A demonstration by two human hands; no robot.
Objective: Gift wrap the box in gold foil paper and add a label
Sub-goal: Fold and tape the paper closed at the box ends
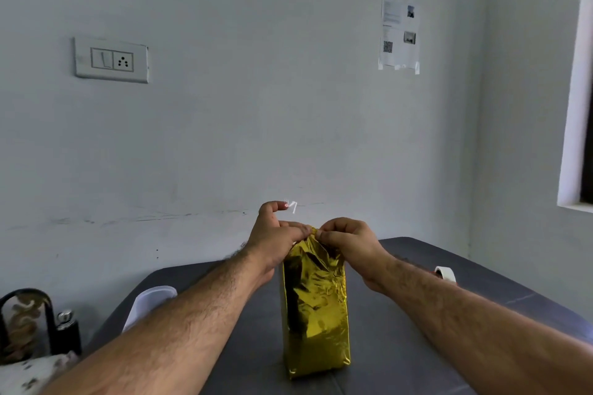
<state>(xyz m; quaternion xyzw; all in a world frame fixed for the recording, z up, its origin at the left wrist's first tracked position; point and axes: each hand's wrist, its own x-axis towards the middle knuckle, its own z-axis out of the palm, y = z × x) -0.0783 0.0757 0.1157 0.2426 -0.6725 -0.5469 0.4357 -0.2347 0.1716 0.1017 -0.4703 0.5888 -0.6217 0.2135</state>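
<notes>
The box (316, 308), fully covered in crinkled gold foil paper (324, 340), stood upright on its short end near the middle of the dark grey table (401, 346). At its top end I saw the foil gathered into a loose fold, and both hands met there.

The left hand (272, 242) pinched the gathered foil at the top edge with thumb and curled fingers. Its index finger was raised clear of the others, and a short strip of clear tape (292, 206) hung from that fingertip. The right hand (348, 242) pinched the same fold from the opposite side, fingers curled tightly, its fingertips touching or almost touching those of the left hand. Both forearms reached in from the lower edge of the view.

Behind the right forearm, a roll of white tape (446, 273) sat on the table, well apart from the box. A white lidded container (150, 301) lay on the table beneath the left forearm.

Beyond the table's left corner I noted a dark flask (68, 332) with a metal cap. On the wall were a switch plate with socket (111, 60) and a taped-up printed sheet (399, 34).
</notes>
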